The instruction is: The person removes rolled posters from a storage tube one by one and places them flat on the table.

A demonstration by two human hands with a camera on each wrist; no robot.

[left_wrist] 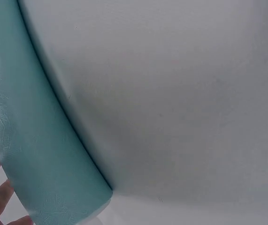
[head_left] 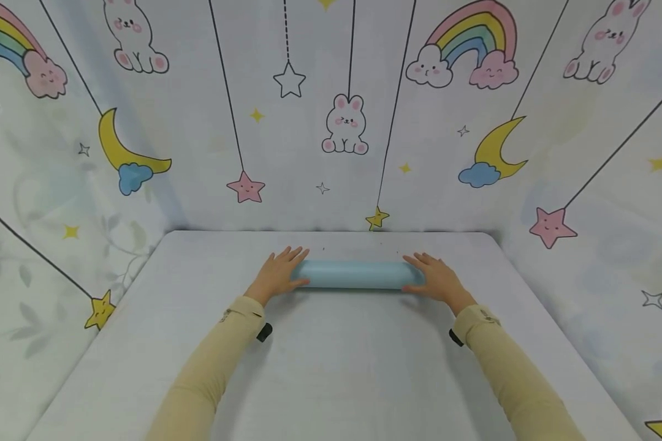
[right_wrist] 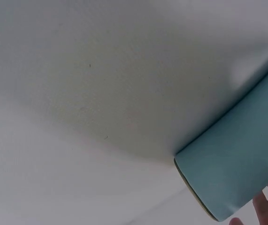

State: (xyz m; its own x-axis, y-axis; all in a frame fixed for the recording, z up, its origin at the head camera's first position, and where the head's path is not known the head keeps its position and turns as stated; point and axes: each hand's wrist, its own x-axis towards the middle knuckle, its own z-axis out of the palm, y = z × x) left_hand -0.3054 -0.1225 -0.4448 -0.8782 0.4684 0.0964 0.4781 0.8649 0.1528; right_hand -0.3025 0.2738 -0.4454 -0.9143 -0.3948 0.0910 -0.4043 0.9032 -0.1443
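Observation:
A light blue roll (head_left: 355,274), like a rolled-up mat with a finely creased, leathery surface, lies crosswise toward the table's far side. At its left end rests my left hand (head_left: 277,275), fingers spread toward the far edge and thumb at the near side. My right hand (head_left: 437,279) mirrors this at the right end. The left wrist view shows the roll (left_wrist: 44,122) with a thumb over it and fingertips along its outer side. In the right wrist view, a thin pale layer edges the roll's end (right_wrist: 195,190), and fingers touch its lower side.
The white-covered table (head_left: 342,367) spreads out in front of the roll. Behind and at both sides stands a white curtain (head_left: 320,141) printed with rabbits, moons, stars and rainbows. Small dark specks dot the table near its back edge.

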